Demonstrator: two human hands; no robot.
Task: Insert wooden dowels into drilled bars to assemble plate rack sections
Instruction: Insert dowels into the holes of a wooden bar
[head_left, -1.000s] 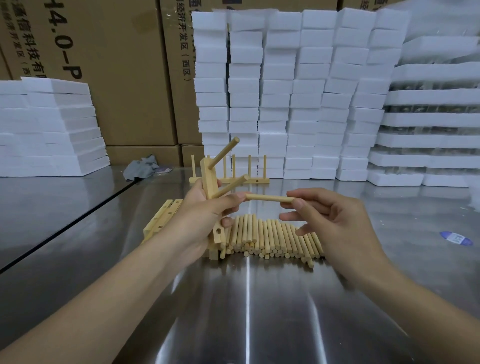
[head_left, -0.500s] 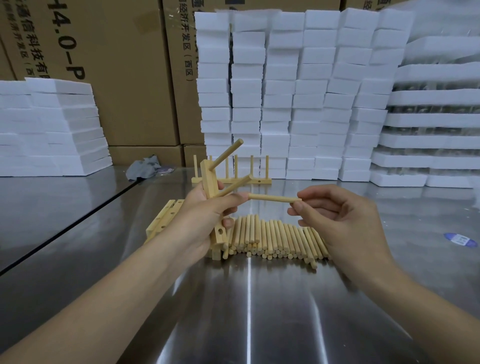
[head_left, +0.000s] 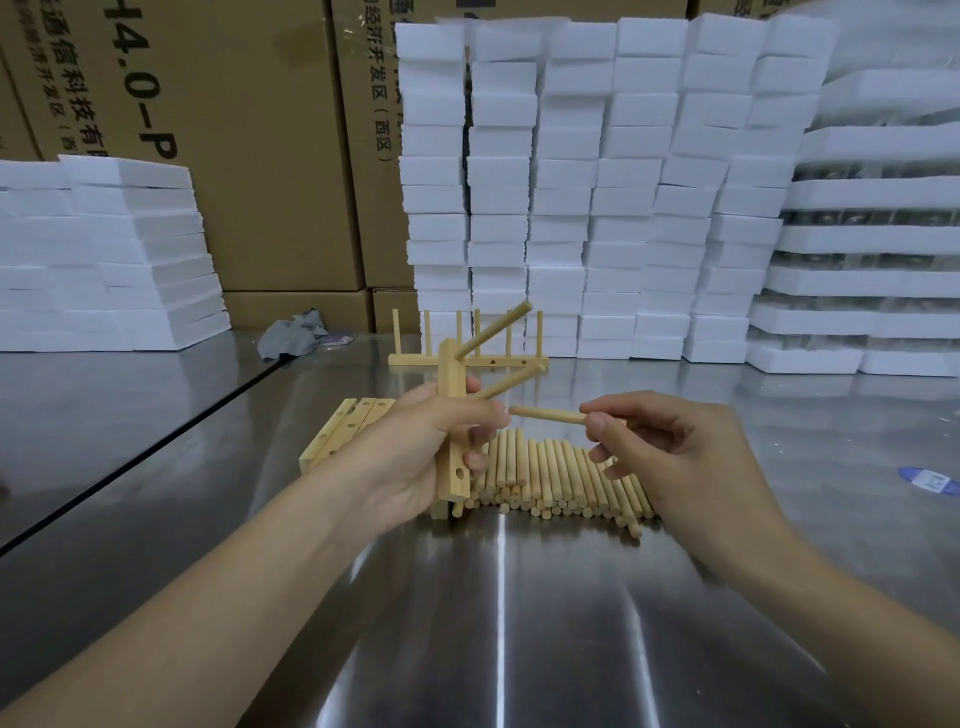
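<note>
The left hand (head_left: 431, 447) grips the bar (head_left: 447, 364) upright, holes facing right, so the right hand (head_left: 675, 457), pinching a dowel (head_left: 545, 414) level just beside it, can push it in below two seated dowels (head_left: 493, 332), above the pile (head_left: 561, 478) on the table (head_left: 519, 623).

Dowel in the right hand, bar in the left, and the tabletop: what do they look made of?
Dowel and bar: pale matte wood, apparently unvarnished; tan colour, no gloss. Tabletop: probably brushed stainless steel; it mirrors the white blocks and shows light streaks.
</note>
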